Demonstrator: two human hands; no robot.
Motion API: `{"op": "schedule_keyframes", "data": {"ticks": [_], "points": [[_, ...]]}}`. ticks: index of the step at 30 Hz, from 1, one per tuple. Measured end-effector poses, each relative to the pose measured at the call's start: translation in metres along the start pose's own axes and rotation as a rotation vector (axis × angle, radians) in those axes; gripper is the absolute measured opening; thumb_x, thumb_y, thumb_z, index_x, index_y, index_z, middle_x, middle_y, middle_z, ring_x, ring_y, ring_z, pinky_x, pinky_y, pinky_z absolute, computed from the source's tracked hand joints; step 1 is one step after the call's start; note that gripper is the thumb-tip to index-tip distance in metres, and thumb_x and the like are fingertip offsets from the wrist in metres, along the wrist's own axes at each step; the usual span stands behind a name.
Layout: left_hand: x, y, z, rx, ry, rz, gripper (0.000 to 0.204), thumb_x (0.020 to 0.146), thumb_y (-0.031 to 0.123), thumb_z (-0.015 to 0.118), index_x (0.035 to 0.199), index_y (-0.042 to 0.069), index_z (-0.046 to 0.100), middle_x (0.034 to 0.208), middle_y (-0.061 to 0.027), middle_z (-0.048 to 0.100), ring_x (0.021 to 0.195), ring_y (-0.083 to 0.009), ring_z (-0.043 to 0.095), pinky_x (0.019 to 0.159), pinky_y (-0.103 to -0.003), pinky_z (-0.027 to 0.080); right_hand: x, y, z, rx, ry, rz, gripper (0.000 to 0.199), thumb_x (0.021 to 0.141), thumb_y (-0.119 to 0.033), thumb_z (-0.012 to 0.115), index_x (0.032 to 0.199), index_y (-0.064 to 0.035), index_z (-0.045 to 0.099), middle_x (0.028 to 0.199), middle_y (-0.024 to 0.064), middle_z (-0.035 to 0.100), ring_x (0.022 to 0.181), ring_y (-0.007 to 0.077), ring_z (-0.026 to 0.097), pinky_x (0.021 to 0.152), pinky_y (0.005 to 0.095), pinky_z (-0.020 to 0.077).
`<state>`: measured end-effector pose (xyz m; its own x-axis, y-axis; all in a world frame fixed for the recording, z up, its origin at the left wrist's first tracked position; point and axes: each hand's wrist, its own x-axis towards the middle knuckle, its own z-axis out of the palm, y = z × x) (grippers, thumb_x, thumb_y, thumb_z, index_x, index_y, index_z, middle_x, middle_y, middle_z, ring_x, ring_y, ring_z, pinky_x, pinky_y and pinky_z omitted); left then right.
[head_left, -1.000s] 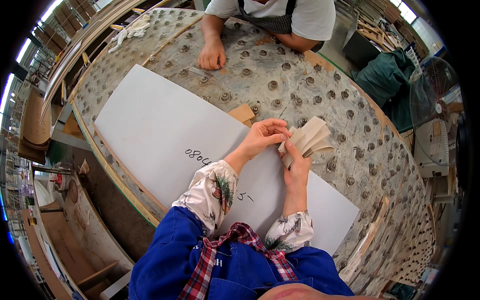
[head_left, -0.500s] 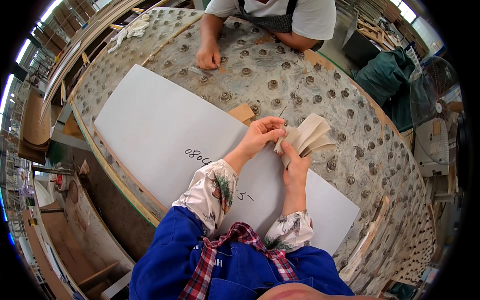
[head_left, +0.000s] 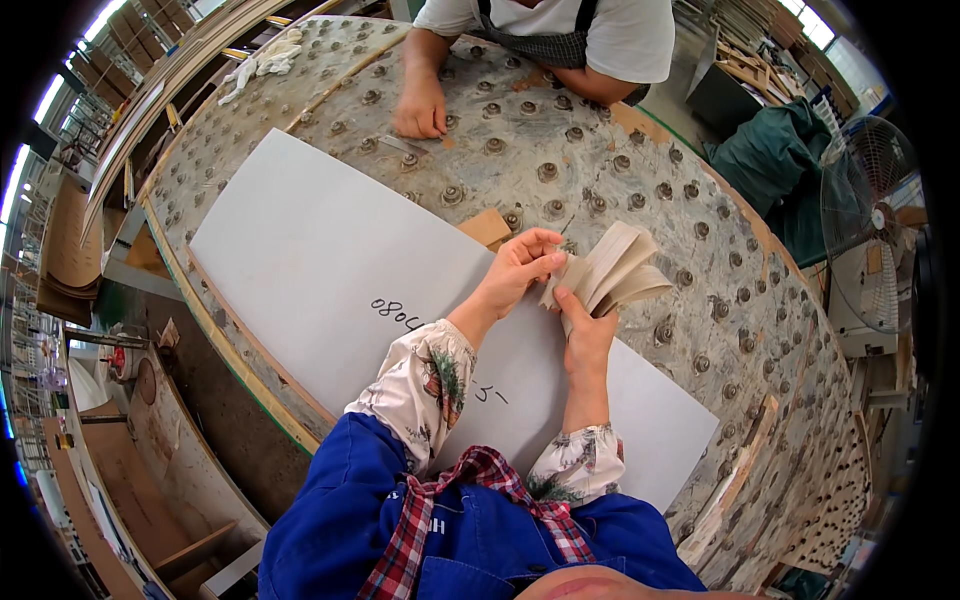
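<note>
My right hand [head_left: 583,323] grips a fanned stack of thin tan sheets [head_left: 618,268] from below, above the far edge of a large white panel [head_left: 330,270]. My left hand [head_left: 520,268] pinches the near edge of that stack with thumb and fingers. Dark handwriting marks the panel near my left forearm. A small tan wooden block [head_left: 487,227] lies on the table just beyond the panel, close to my left hand.
The panel rests on a curved worktable [head_left: 720,260] studded with several metal bolts. Across it another person leans in, one hand [head_left: 420,108] flat on the table. A standing fan [head_left: 868,210] and a green cloth heap [head_left: 775,160] are at right.
My left hand has shifted slightly along the stack's edge and the sheets have fanned wider. The other person's hand stays on the table.
</note>
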<state>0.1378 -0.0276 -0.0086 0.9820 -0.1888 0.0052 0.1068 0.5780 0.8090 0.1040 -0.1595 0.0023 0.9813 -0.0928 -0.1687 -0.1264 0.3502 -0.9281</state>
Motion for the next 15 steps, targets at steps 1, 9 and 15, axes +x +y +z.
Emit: {"op": "schedule_keyframes", "data": {"ticks": [1,9,15], "points": [[0.0,0.0001,-0.0001,-0.004,-0.011,0.003,0.023,0.083,0.008,0.061,0.104,0.008,0.055,0.079,0.0044,0.054,0.068,-0.0025,0.046,0.062,-0.016,0.037,0.0,0.0001,-0.0001,0.008,0.004,0.0,0.035,0.073,-0.003,0.068,0.105,-0.0005,0.054,0.093,0.0034,0.058,0.078,0.0122,0.055,0.064,0.0254,0.044],[-0.0011,0.0037,0.0047,0.018,-0.037,0.022,0.024,0.077,0.002,0.065,0.099,0.007,0.057,0.083,0.002,0.056,0.077,-0.008,0.052,0.073,-0.022,0.042,0.0006,-0.0011,-0.0001,0.08,-0.008,0.026,0.034,0.074,-0.003,0.068,0.105,0.0,0.053,0.093,0.0035,0.057,0.077,0.0115,0.054,0.064,0.0246,0.0436],[-0.0026,0.004,0.0044,0.029,-0.134,0.015,0.005,0.075,0.002,0.066,0.076,0.005,0.063,0.085,-0.0015,0.056,0.08,-0.0094,0.052,0.075,-0.025,0.041,0.0007,-0.0059,-0.0005,0.107,-0.017,0.05,0.037,0.074,-0.005,0.068,0.108,-0.0006,0.052,0.094,0.0028,0.057,0.081,0.011,0.054,0.065,0.0242,0.043]]}}
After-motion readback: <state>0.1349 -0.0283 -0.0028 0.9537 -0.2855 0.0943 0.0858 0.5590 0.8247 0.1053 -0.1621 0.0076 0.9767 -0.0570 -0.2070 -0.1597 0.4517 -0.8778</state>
